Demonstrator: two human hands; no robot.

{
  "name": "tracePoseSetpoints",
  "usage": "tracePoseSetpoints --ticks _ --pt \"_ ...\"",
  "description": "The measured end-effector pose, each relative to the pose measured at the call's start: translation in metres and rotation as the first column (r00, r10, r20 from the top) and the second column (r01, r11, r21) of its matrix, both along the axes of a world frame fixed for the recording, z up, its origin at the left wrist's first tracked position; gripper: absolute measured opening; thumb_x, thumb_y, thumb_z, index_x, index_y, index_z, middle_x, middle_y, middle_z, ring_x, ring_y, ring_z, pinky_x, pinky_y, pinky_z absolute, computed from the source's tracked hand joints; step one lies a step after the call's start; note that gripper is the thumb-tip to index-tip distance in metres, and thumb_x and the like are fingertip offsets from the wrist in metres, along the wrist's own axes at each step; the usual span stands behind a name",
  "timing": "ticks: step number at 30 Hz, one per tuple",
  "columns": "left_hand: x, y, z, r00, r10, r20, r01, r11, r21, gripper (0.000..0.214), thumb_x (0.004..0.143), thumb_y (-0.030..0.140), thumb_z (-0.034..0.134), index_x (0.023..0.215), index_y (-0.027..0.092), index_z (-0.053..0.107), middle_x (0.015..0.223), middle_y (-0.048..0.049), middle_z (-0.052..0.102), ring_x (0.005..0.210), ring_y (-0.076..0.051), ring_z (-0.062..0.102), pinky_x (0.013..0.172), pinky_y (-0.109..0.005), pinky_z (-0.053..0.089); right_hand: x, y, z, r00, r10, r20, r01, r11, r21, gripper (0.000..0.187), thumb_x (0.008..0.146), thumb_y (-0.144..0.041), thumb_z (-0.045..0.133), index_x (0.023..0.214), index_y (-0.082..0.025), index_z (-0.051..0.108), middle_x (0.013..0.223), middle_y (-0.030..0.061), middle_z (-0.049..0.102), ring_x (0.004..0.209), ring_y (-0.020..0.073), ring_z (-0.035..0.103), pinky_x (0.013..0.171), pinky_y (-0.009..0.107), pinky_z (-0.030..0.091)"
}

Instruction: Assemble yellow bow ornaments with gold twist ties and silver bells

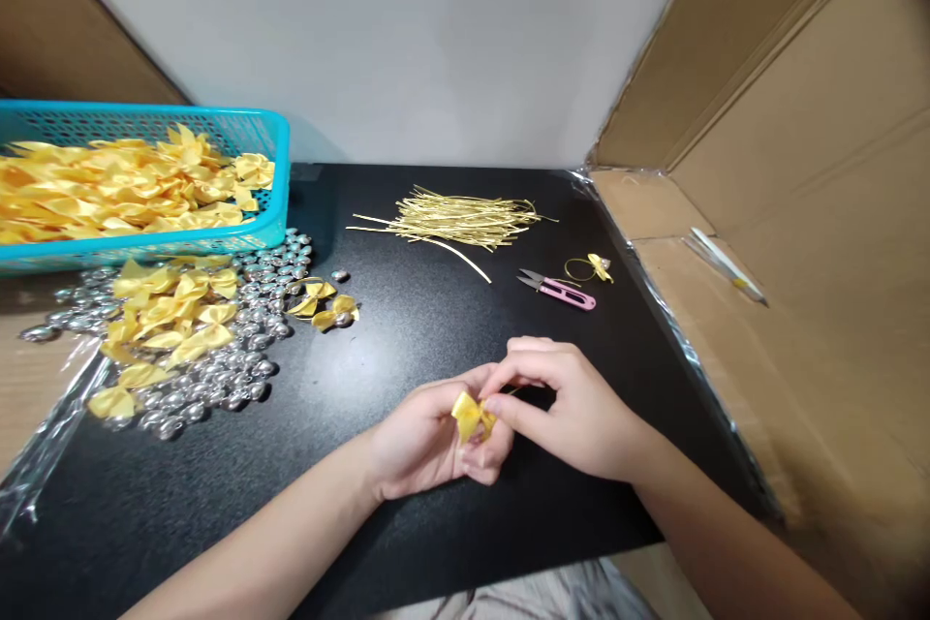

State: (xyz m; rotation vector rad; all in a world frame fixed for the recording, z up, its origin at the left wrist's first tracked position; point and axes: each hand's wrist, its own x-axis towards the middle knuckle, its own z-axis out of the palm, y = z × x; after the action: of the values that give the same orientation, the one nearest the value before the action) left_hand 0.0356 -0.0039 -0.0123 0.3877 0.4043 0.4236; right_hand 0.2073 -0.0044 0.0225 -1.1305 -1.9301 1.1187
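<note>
A small yellow ribbon bow (pixel 469 418) is held between my two hands, low in the middle of the view. My left hand (pixel 428 436) is turned palm up, its fingers curled round the bow. From the right, my right hand (pixel 567 407) pinches at the bow's right side with thumb and forefinger. A bit of thin gold tie shows by the right fingertips; most of it is hidden. Beyond the hands lies a loose bundle of gold twist ties (pixel 465 218). Pink thread snips (pixel 559 291) rest to the right of the bundle.
A blue basket (pixel 280 179) full of yellow bows stands at the back left. In front of it, silver beads (pixel 218 378) and loose bows (pixel 181 310) are heaped on the black table (pixel 349 542). A bow with a gold loop (pixel 600 266) lies near the right edge, by a cardboard wall (pixel 814 174).
</note>
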Motion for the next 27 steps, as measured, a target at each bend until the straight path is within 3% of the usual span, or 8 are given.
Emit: tracePoseSetpoints --ticks 3,5,9,12,14,16,20,27 --pt "0.002 -0.001 0.003 0.995 0.071 -0.066 -0.066 0.996 0.068 0.018 0.085 0.032 0.055 0.095 0.017 0.058 0.066 -0.0026 0.060 0.058 -0.013 0.050 0.060 -0.024 0.040 -0.001 0.001 -0.002 0.997 -0.045 -0.066 0.036 0.991 -0.133 0.010 0.082 -0.011 0.064 0.075 -0.017 0.068 0.072 -0.0015 0.058 0.066 0.0113 0.057 0.064 0.025 0.043" --pt "0.001 -0.001 0.005 0.966 0.200 -0.165 -0.170 0.969 0.181 0.020 0.084 0.034 0.062 0.095 0.017 0.062 0.077 -0.0030 0.062 0.071 -0.015 0.056 0.068 -0.025 0.043 -0.001 0.002 -0.002 0.992 -0.083 -0.095 0.061 0.976 -0.211 0.009 0.083 -0.014 0.063 0.075 -0.016 0.067 0.073 -0.0018 0.057 0.064 0.0107 0.057 0.061 0.024 0.043" --pt "-0.006 0.004 0.009 0.856 0.424 -0.295 -0.287 0.866 0.409 0.028 0.084 0.043 0.065 0.079 0.015 0.067 0.073 -0.0004 0.061 0.070 -0.013 0.054 0.067 -0.023 0.042 0.002 0.004 0.001 0.993 -0.116 -0.039 0.108 0.982 -0.154 0.010 0.081 -0.013 0.065 0.073 -0.017 0.068 0.071 -0.0023 0.058 0.068 0.0113 0.056 0.065 0.024 0.042" --pt "-0.012 0.008 0.015 0.859 0.407 -0.310 -0.205 0.829 0.520 0.043 0.077 0.057 0.067 0.074 0.014 0.070 0.067 -0.0013 0.064 0.064 -0.013 0.054 0.064 -0.024 0.043 0.005 0.005 0.002 0.993 -0.119 -0.010 0.117 0.987 -0.108 0.011 0.082 -0.012 0.065 0.071 -0.017 0.067 0.071 -0.0020 0.059 0.070 0.0114 0.056 0.068 0.024 0.043" --pt "-0.013 0.009 0.019 0.829 0.379 -0.410 -0.094 0.819 0.567 0.030 0.071 0.043 0.079 0.071 0.015 0.069 0.064 0.0009 0.064 0.061 -0.011 0.052 0.061 -0.021 0.040 0.006 0.005 0.001 0.993 -0.121 -0.010 0.120 0.990 -0.078 0.012 0.082 -0.012 0.065 0.071 -0.017 0.066 0.072 -0.0019 0.060 0.070 0.0111 0.057 0.067 0.024 0.043" --pt "-0.013 0.010 0.021 0.804 0.362 -0.473 -0.030 0.817 0.575 0.023 0.074 0.036 0.079 0.067 0.016 0.069 0.061 0.0024 0.062 0.058 -0.009 0.049 0.059 -0.020 0.039 0.006 0.005 0.000 0.992 -0.124 -0.014 0.123 0.991 -0.045 0.011 0.082 -0.012 0.064 0.072 -0.017 0.066 0.072 -0.0020 0.059 0.069 0.0107 0.057 0.066 0.023 0.043" --pt "-0.016 0.011 0.017 0.822 0.338 -0.458 -0.021 0.823 0.568 0.025 0.082 0.036 0.070 0.067 0.017 0.071 0.064 0.0018 0.062 0.063 -0.009 0.050 0.063 -0.019 0.039 0.006 0.006 0.000 0.993 -0.115 -0.004 0.115 0.993 -0.009 0.012 0.083 -0.012 0.064 0.072 -0.017 0.065 0.071 -0.0023 0.059 0.067 0.0103 0.056 0.065 0.023 0.042" --pt "-0.018 0.013 0.010 0.868 0.229 -0.441 -0.010 0.896 0.444 0.022 0.082 0.036 0.072 0.073 0.015 0.072 0.067 0.0019 0.061 0.061 -0.007 0.046 0.060 -0.018 0.037 0.007 0.007 0.000 0.992 -0.127 -0.004 0.127 0.991 -0.042 0.012 0.084 -0.013 0.064 0.073 -0.017 0.065 0.071 -0.0022 0.058 0.068 0.0109 0.055 0.064 0.024 0.042"
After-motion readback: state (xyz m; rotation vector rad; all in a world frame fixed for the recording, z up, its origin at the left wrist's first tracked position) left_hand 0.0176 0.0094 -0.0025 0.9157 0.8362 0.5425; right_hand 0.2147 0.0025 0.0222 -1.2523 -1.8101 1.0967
